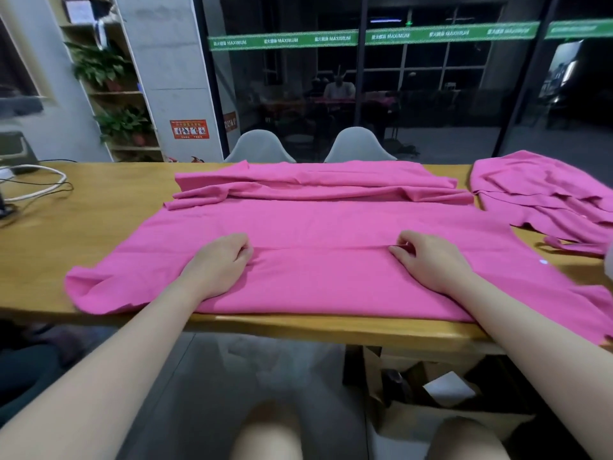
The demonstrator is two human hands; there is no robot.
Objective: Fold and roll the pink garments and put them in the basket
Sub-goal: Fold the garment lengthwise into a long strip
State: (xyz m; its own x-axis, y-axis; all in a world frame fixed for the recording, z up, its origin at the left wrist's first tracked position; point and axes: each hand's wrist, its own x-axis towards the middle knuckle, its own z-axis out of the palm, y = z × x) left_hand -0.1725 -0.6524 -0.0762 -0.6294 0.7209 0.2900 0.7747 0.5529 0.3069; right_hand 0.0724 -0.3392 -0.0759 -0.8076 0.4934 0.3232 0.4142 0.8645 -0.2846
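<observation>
where curled fingers (243, 252) of both hands pinch it, the flat pink garment (315, 227) creases.

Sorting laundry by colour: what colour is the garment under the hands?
Plain pink, no pattern; the garment shows best in the head view.

Garment (315, 234): plain bright pink, no pattern. Second garment (544, 194), right of it: same pink. Desk (83, 207): yellow-brown wood grain. Chairs (258, 147) behind desk: pale grey.
</observation>
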